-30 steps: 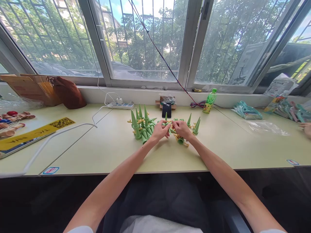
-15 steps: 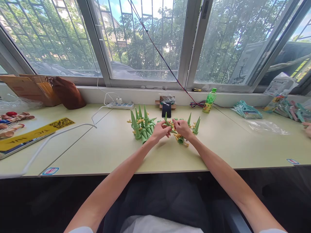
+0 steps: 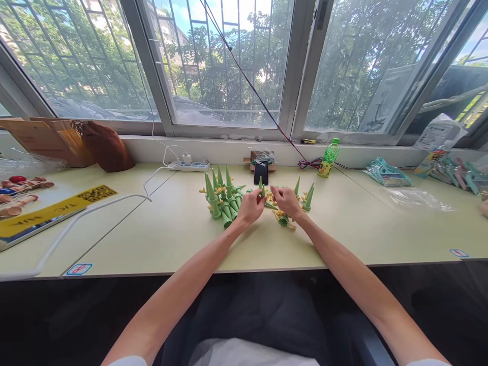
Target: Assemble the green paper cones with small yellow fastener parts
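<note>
Your left hand [image 3: 251,207] is closed around a green cone [image 3: 263,192], whose tip shows above your fingertips while its lower part is hidden in your grip. Your right hand [image 3: 285,200] is at three o'clock from it, fingers bent inward; you cannot tell from this angle whether its fingertips meet or pinch something small. Just beyond the held cone, at twelve o'clock, another pointed green tip [image 3: 261,181] shows, its base out of sight. At nine to ten o'clock from your left hand, upright green cones [image 3: 214,203] overlap one another on the counter [image 3: 152,239], with lying green cones [image 3: 227,209] partly covered by your hand. Yellow pieces [image 3: 278,214] lie around your right hand, too small and tangled to make out singly. At six o'clock from that hand, a green part [image 3: 283,221] lies with its round open end toward you. More standing cones [image 3: 309,198] rise at three o'clock. At the far three o'clock edge, another person's hand [image 3: 484,207] is blurred and cut off by the frame.
</note>
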